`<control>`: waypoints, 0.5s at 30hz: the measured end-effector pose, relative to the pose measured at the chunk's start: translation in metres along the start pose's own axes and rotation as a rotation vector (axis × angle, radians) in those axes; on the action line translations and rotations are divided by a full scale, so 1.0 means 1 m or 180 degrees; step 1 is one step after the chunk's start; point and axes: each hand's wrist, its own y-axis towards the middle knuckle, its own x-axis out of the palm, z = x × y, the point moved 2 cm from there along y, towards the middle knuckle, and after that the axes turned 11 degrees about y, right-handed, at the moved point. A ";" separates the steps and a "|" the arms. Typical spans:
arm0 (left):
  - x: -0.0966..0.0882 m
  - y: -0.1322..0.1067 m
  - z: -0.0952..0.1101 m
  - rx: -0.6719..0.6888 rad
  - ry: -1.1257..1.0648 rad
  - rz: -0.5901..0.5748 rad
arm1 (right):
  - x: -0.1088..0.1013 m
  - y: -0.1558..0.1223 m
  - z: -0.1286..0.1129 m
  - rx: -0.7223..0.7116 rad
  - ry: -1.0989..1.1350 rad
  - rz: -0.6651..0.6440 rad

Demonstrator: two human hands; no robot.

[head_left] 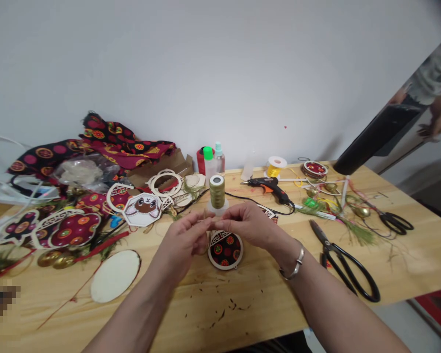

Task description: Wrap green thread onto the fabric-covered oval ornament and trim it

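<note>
My left hand [185, 240] and my right hand [248, 223] meet above the middle of the wooden table [242, 314], fingertips pinched together on a thin thread or small piece that is too fine to name. Just below them lies a round ornament [225, 250] with red patterned fabric and a white cut-out rim. Right behind the fingers stands an olive-green thread spool [217, 192]. A silver bangle [297, 264] sits on my right wrist.
Black scissors [347, 267] lie right of my right arm, a second pair [393, 220] farther right. A glue gun [270, 186], yellow spool [275, 166], bottles [213, 159], patterned fabric [106, 139], several ornaments [71, 230] and a white oval [114, 275] crowd the table. Another person's arm [439, 105] shows top right.
</note>
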 end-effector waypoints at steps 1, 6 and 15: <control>0.001 0.000 -0.001 -0.0058 0.0067 -0.0090 | 0.001 0.000 0.000 -0.0040 -0.0017 -0.0057; 0.001 -0.001 -0.003 -0.0061 0.0400 -0.0283 | 0.002 -0.001 -0.002 -0.0099 -0.0177 -0.0187; -0.001 0.003 -0.003 0.0029 0.0499 -0.0134 | 0.000 -0.001 -0.003 -0.0063 -0.0312 -0.0100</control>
